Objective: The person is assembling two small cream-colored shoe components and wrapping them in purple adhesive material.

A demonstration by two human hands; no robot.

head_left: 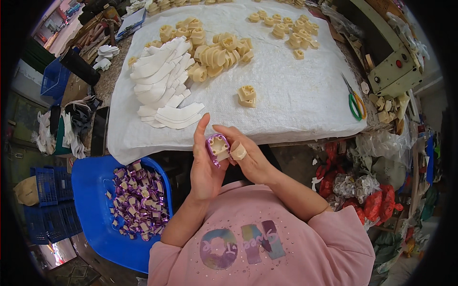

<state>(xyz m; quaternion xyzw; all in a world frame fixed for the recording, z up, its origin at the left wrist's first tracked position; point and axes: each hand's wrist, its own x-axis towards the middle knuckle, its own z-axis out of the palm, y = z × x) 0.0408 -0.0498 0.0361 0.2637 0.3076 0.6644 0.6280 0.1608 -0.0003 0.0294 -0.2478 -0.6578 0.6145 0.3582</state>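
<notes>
My left hand and my right hand together hold a small cream heel-shaped block wrapped in shiny purple material, just below the table's front edge. A finger of my right hand wears a beige tape wrap. On the white cloth lies a fanned stack of white curved strips, beside a heap of bare cream blocks. One single cream block sits alone near the middle. A blue chair at my left carries a pile of purple-wrapped blocks.
Green-handled scissors lie at the cloth's right edge. More cream blocks are scattered at the far right of the cloth. A cream-coloured machine stands right. Blue crates sit on the floor left; bags of material pile at right.
</notes>
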